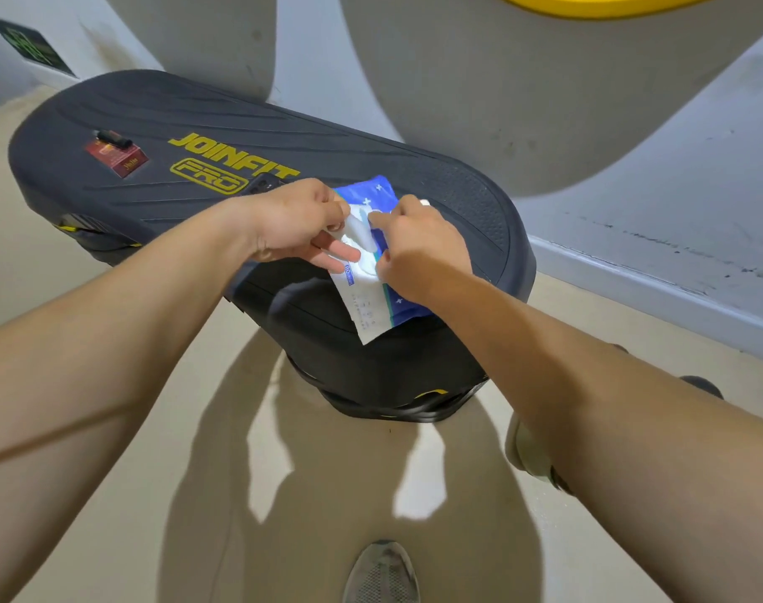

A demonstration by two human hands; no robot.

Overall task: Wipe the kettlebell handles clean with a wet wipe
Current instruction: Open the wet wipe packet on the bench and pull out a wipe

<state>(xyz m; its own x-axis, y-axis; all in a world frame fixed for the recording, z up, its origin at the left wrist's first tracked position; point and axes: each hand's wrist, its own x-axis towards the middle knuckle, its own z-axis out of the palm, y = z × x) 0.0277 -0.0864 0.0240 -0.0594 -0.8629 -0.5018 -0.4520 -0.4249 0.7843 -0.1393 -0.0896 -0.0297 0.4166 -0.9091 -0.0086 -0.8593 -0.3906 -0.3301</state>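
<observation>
Open stretch of platform top between red box at far left and wipe pack, wall close behind

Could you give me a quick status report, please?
Left hand pinches flap of wet wipe pack; right hand pinches at its opening. Pack on step platform. Nothing in the way.

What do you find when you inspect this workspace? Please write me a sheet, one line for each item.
Surface: black step platform marked JOINFIT PRO, standing on a beige floor.
Job's things: blue and white wet wipe pack lies on the platform; no kettlebell seen.
Clutter: red box with a small black object on top, at the platform's far left.
Grippers: left hand pinches the pack's white flap; right hand pinches at the pack's opening.
Cables: nothing seen.
Surroundings: grey wall, a yellow rim at the top, a shoe below.
</observation>
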